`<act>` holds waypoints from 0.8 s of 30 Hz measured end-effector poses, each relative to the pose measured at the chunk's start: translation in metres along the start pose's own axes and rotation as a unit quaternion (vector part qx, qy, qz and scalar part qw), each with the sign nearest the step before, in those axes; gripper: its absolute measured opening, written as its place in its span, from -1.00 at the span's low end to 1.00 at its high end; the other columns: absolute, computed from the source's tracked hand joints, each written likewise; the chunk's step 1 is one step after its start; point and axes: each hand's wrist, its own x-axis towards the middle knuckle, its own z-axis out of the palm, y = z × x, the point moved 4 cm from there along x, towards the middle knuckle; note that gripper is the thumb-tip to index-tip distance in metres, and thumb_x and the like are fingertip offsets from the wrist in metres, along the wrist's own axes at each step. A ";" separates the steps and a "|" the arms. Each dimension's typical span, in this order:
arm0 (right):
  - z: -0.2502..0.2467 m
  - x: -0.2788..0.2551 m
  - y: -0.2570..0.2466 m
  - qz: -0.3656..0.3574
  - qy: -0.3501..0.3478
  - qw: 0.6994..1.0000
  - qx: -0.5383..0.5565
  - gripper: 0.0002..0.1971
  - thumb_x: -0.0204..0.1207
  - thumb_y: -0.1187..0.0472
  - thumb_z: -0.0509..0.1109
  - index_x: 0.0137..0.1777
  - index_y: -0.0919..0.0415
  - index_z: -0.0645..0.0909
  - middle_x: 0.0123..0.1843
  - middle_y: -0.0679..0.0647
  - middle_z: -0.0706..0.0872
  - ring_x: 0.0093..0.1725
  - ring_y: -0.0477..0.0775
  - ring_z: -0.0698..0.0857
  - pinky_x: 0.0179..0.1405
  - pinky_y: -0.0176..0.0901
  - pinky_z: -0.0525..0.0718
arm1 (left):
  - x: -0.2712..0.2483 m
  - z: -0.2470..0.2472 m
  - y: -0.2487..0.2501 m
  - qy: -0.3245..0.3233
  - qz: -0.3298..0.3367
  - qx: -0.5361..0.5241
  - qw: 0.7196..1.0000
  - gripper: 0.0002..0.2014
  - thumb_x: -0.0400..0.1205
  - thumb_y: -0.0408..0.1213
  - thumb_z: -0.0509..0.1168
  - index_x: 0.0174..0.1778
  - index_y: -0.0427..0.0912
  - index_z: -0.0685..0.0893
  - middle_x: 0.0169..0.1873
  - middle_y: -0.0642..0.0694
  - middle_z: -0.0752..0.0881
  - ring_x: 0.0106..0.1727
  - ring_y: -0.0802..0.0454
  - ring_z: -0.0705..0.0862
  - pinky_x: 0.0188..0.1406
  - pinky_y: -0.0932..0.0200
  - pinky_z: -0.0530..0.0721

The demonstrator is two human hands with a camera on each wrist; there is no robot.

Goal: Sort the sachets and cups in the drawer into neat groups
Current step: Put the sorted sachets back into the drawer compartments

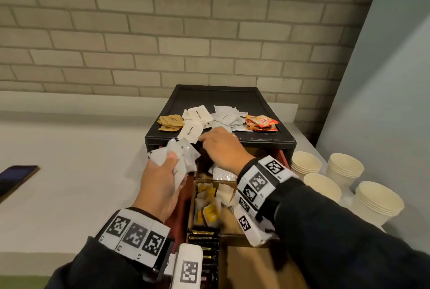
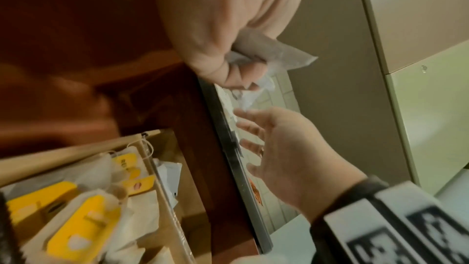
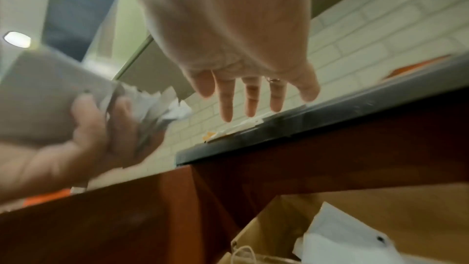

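Observation:
My left hand (image 1: 166, 167) grips a crumpled bunch of white sachets (image 1: 180, 154) just left of the black drawer unit's front edge (image 1: 218, 143); the same bunch (image 2: 279, 53) shows in the left wrist view. My right hand (image 1: 217, 145) is open, its fingers (image 3: 251, 97) stretched over that edge beside the white sugar sachets (image 1: 190, 131), holding nothing. On the unit's top lie brown sachets (image 1: 171, 122), grey-white sachets (image 1: 226, 117) and orange sachets (image 1: 261, 122). The open drawer below holds tea bags with yellow tags (image 1: 209, 209), dark sachets (image 1: 204, 242) and a white sachet (image 1: 222, 175).
Several stacks of cream paper cups (image 1: 335, 179) stand on the white counter (image 1: 81, 172) right of the unit. A dark phone (image 1: 16, 178) lies at the far left. A brick wall (image 1: 162, 32) rises behind the unit.

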 end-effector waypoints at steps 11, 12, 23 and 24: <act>0.010 0.030 -0.015 0.014 -0.038 0.982 -0.183 -0.48 0.64 0.04 0.02 0.61 0.01 0.11 0.66 -0.08 0.13 0.66 0.27 -0.10 0.47 0.51 -0.23 | 0.017 -0.020 -0.003 0.054 0.057 0.013 0.997 -0.73 0.68 -0.32 0.19 0.30 -0.19 0.56 0.06 -0.27 0.70 0.00 -0.11 0.70 -0.21 0.07 0.66; 0.008 0.032 -0.015 0.016 -0.044 0.981 -0.189 -0.48 0.65 0.05 0.01 0.61 0.02 0.12 0.66 -0.08 0.14 0.66 0.27 -0.09 0.46 0.52 -0.21 | 0.018 -0.020 -0.005 0.053 0.051 0.014 0.997 -0.72 0.67 -0.31 0.20 0.30 -0.18 0.55 0.07 -0.25 0.70 0.03 -0.11 0.70 -0.17 0.05 0.67; -0.005 0.040 -0.012 0.022 -0.039 0.984 -0.170 -0.61 0.62 0.22 0.11 0.43 0.08 0.42 0.51 0.00 0.38 0.56 0.17 0.22 0.47 0.50 0.10 | 0.011 -0.014 -0.010 0.025 0.030 0.030 0.999 -0.72 0.70 -0.28 0.18 0.33 -0.09 0.54 0.06 -0.16 0.73 -0.09 0.00 0.72 -0.40 0.21 0.61; -0.005 0.038 -0.010 0.018 -0.033 0.986 -0.160 -0.60 0.60 0.23 0.12 0.43 0.08 0.41 0.53 -0.01 0.36 0.56 0.16 0.22 0.47 0.51 0.11 | 0.011 -0.013 -0.010 0.019 0.027 0.036 0.999 -0.72 0.70 -0.29 0.18 0.33 -0.09 0.55 0.06 -0.15 0.73 -0.09 0.01 0.73 -0.40 0.21 0.61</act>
